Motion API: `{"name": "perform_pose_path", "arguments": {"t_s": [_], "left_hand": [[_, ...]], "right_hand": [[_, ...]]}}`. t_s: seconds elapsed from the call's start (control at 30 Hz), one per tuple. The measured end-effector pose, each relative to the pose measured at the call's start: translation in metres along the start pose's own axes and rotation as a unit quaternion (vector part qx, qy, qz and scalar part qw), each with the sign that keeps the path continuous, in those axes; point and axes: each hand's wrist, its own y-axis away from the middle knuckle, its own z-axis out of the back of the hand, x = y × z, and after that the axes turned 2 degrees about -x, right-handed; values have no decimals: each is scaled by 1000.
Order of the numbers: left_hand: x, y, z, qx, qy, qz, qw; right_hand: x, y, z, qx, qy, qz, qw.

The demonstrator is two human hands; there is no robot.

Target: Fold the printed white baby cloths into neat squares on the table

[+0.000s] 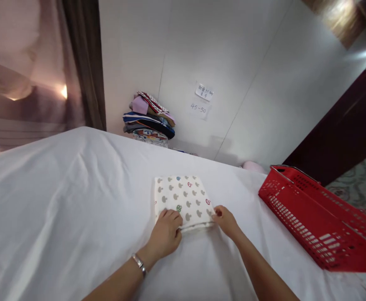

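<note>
A folded white cloth printed with grey mushrooms and a few blue, red and green ones lies flat on the white-covered surface. My left hand, with a silver bracelet at the wrist, grips its near edge, the fingers on top and the thumb at the fold. At the near right corner, my right hand pinches the cloth between thumb and fingertips. Several layers show along the near edge between the two hands.
To the right stands a red plastic basket with metal handles. Behind the surface's far edge rises a stack of folded fabrics against a pale wall. Handwritten paper labels are stuck on the wall. A dark curtain hangs at the left.
</note>
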Motion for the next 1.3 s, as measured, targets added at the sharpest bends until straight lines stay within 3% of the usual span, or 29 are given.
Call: {"name": "perform_pose_path", "arguments": {"t_s": [0.07, 0.1, 0.17, 0.27, 0.43, 0.57, 0.67, 0.87, 0.93, 1.03, 1.17, 1.3], "left_hand": [[-1, 0, 1, 7, -1, -5, 1000], [-2, 0, 2, 10, -2, -7, 1000], [-2, 1, 2, 15, -4, -7, 1000], [-2, 2, 0, 8, -8, -5, 1000], [-3, 3, 1, -8, 6, 10, 1000], [-3, -1, 9, -31, 46, 47, 997], [0, -1, 9, -43, 28, 34, 998], [9, 10, -11, 72, -66, -47, 994], [10, 12, -14, 95, -78, -46, 991], [9, 12, -13, 114, -83, -45, 989], [7, 12, -8, 113, -69, -51, 990], [4, 12, -5, 128, -65, -35, 989]], "right_hand": [[15, 2, -2, -64, 63, 146, 985], [22, 4, -5, -67, 79, 205, 973], [30, 11, -17, -7, 120, 288, 950], [25, 22, -41, 105, 211, 342, 910], [6, 30, -58, 108, 271, 352, 890], [7, 29, -57, 101, 266, 356, 890], [12, 30, -56, 105, 254, 347, 897], [18, 24, -34, 197, 125, 300, 925], [23, 14, -27, 194, 52, 256, 946], [40, -12, -27, 125, 6, 230, 965], [76, -59, -48, 76, 75, 283, 953], [96, -103, -79, 88, 207, 275, 935]]}}
